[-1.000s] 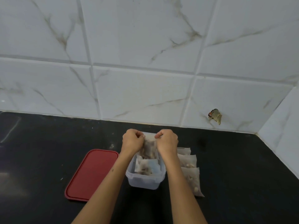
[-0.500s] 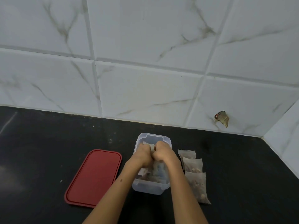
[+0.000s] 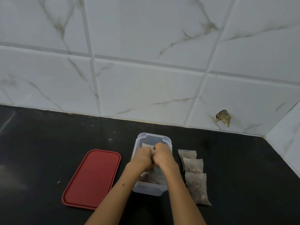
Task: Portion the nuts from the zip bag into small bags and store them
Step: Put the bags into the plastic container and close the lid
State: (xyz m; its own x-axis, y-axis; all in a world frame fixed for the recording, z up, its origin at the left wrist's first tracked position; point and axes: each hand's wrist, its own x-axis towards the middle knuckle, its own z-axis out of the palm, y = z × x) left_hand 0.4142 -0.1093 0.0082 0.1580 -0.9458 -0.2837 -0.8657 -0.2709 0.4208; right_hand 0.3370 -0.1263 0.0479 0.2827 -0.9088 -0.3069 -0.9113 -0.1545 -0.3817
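Inside the container, both hands grip a small bag.

I count three small bags on the counter; one clear container; one red lid. Two hands.

My view: black countertop runs to tiled wall. On it, red lid lies flat at left; clear container stands just right of lid; three small filled bags lie overlapping in row just right of container.
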